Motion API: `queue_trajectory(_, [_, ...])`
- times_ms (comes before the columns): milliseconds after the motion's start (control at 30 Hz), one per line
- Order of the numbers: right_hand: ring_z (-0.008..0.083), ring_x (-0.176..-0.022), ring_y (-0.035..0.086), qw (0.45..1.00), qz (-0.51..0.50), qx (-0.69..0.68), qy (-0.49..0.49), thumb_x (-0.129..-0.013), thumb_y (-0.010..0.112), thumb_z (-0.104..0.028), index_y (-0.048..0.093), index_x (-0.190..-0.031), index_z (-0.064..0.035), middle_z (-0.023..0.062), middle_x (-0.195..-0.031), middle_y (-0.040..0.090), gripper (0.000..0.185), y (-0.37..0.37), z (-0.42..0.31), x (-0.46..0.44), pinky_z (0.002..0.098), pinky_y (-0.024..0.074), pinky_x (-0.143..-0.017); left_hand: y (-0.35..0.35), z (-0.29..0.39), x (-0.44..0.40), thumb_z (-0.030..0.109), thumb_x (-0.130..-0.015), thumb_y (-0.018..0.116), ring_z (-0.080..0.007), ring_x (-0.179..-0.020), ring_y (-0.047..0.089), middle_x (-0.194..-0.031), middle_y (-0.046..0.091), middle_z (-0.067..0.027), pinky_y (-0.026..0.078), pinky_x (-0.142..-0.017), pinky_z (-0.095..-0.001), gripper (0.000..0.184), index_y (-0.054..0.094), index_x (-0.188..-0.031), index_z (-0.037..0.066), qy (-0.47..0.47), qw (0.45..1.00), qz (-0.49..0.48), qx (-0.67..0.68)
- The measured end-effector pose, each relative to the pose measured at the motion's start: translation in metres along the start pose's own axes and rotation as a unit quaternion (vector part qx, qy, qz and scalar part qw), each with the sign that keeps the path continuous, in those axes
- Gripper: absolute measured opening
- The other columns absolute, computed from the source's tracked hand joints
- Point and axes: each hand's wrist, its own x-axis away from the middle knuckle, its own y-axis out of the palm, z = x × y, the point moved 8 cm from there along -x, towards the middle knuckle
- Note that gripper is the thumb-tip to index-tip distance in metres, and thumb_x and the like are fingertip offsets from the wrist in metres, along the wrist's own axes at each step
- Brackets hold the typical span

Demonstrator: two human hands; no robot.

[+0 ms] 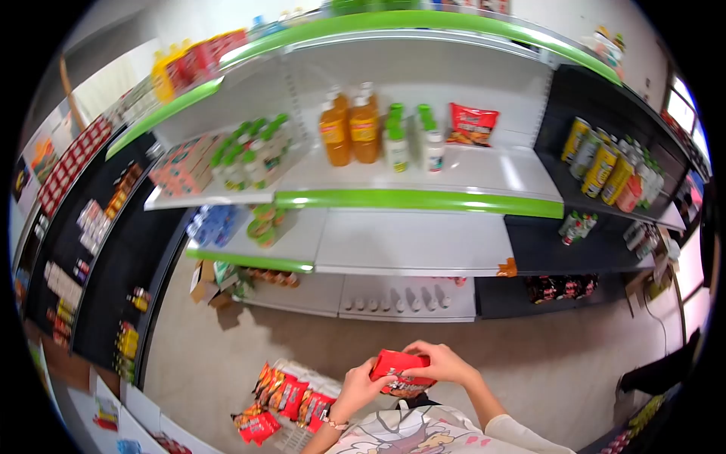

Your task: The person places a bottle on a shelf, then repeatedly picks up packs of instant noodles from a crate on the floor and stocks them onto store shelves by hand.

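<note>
A red snack bag is held in front of my body, between both hands. My left hand grips its left side, and my right hand has its fingers closed on the upper right edge. Low on the left, beside my left forearm, a light-coloured basket is filled with more red snack bags. On the white upper shelf another red snack bag stands upright, right of the white bottles with green caps.
Orange drink bottles stand mid-shelf, with green-capped bottles further left. Yellow cans fill part of the dark shelf at right. Below, the bottom shelf carries small white items. Dark shelving runs along the left.
</note>
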Motion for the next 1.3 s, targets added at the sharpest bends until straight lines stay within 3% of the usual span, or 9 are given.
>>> queue_trajectory(100, [0.0278, -0.108, 0.056, 0.932, 0.303, 0.179, -0.091, -0.070, 0.076, -0.038, 0.057, -0.112, -0.0056, 0.0137, -0.113, 0.061, 0.056, -0.097, 0.001, 0.029, 0.0379, 0.0434, -0.091, 0.025, 0.017, -0.048, 0.022, -0.075, 0.074, -0.0199, -0.079, 0.067, -0.087, 0.068, -0.0158, 0.051, -0.072, -0.0306, 0.044, 0.059, -0.108, -0.002, -0.006, 0.995, 0.038, 0.096])
queue_trajectory(200, [0.0255, -0.115, 0.052, 0.925, 0.378, -0.029, -0.027, -0.073, 0.076, -0.030, 0.044, -0.127, -0.0051, 0.0159, -0.124, 0.054, 0.067, -0.148, 0.042, 0.048, 0.0372, 0.0388, -0.096, 0.048, 0.055, -0.099, 0.009, -0.075, 0.073, -0.0119, -0.081, 0.063, -0.091, 0.068, -0.0093, 0.051, -0.073, -0.0277, 0.038, 0.059, -0.107, -0.004, 0.039, 0.976, 0.049, 0.207])
queue_trajectory(500, [0.0125, -0.104, 0.051, 0.873, 0.364, -0.313, -0.088, -0.088, 0.060, -0.011, 0.036, -0.131, 0.0006, 0.0082, -0.115, 0.055, 0.051, -0.222, 0.059, 0.018, 0.0279, 0.0405, -0.092, 0.078, 0.166, -0.211, 0.006, -0.082, 0.068, -0.0103, -0.085, 0.060, -0.093, 0.066, -0.0067, 0.049, -0.077, -0.0252, 0.026, 0.057, -0.104, -0.004, 0.087, 0.934, 0.020, 0.346])
queue_trajectory(633, [0.0127, -0.107, 0.048, 0.844, 0.404, -0.333, -0.119, -0.091, 0.055, -0.011, 0.035, -0.131, 0.0004, 0.0076, -0.119, 0.051, 0.047, -0.271, 0.050, -0.008, 0.0285, 0.0385, -0.094, 0.079, 0.208, -0.254, 0.001, -0.087, 0.058, -0.0133, -0.100, 0.055, -0.116, 0.056, -0.0118, 0.045, -0.087, -0.0282, 0.050, 0.036, -0.131, -0.004, 0.151, 0.922, 0.000, 0.357])
queue_trajectory(667, [0.0131, -0.111, 0.046, 0.848, 0.413, -0.308, -0.123, -0.092, 0.054, -0.012, 0.033, -0.132, 0.0007, 0.0078, -0.123, 0.049, 0.047, -0.286, 0.047, -0.014, 0.0288, 0.0355, -0.097, 0.075, 0.226, -0.259, -0.001, -0.087, 0.056, -0.0169, -0.107, 0.051, -0.127, 0.046, -0.0148, 0.044, -0.091, -0.0300, 0.065, 0.019, -0.140, -0.003, 0.185, 0.922, -0.022, 0.340])
queue_trajectory(833, [0.0149, -0.114, 0.043, 0.859, 0.418, -0.267, -0.126, -0.094, 0.051, -0.014, 0.029, -0.135, 0.0010, 0.0082, -0.124, 0.047, 0.049, -0.365, 0.033, -0.063, 0.0290, 0.0324, -0.099, 0.067, 0.281, -0.312, 0.007, -0.082, 0.061, -0.0318, -0.122, 0.038, -0.132, 0.036, -0.0232, 0.033, -0.101, -0.0383, 0.080, 0.009, -0.142, -0.005, 0.301, 0.932, -0.003, 0.201])
queue_trajectory(1033, [0.0228, -0.090, 0.055, 0.903, 0.427, -0.010, -0.048, -0.088, 0.059, -0.021, 0.040, -0.121, 0.0009, 0.0181, -0.103, 0.059, 0.044, -0.472, 0.041, -0.164, 0.0334, 0.0445, -0.079, 0.068, 0.316, -0.443, 0.017, -0.079, 0.066, -0.0435, -0.122, 0.033, -0.136, 0.030, -0.0273, 0.018, -0.104, -0.0572, 0.091, 0.003, -0.140, -0.009, 0.369, 0.911, 0.115, 0.144])
queue_trajectory(1100, [0.0186, -0.080, 0.058, 0.903, 0.422, 0.015, -0.081, -0.089, 0.058, -0.020, 0.037, -0.127, -0.0008, 0.0130, -0.097, 0.060, 0.047, -0.496, 0.046, -0.193, 0.0310, 0.0473, -0.074, 0.079, 0.311, -0.485, 0.021, -0.079, 0.065, -0.0446, -0.124, 0.031, -0.137, 0.028, -0.0284, 0.016, -0.102, -0.0615, 0.093, 0.003, -0.139, -0.010, 0.331, 0.927, 0.140, 0.104])
queue_trajectory(1300, [0.0367, -0.098, 0.059, 0.924, 0.375, 0.071, 0.024, -0.086, 0.057, -0.023, 0.040, -0.119, 0.0018, 0.0233, -0.103, 0.061, 0.044, -0.537, 0.060, -0.245, 0.0405, 0.0451, -0.083, 0.094, 0.297, -0.567, 0.029, -0.078, 0.064, -0.0442, -0.126, 0.030, -0.137, 0.028, -0.0298, 0.016, -0.103, -0.0628, 0.095, 0.004, -0.139, -0.011, 0.202, 0.960, 0.190, 0.045])
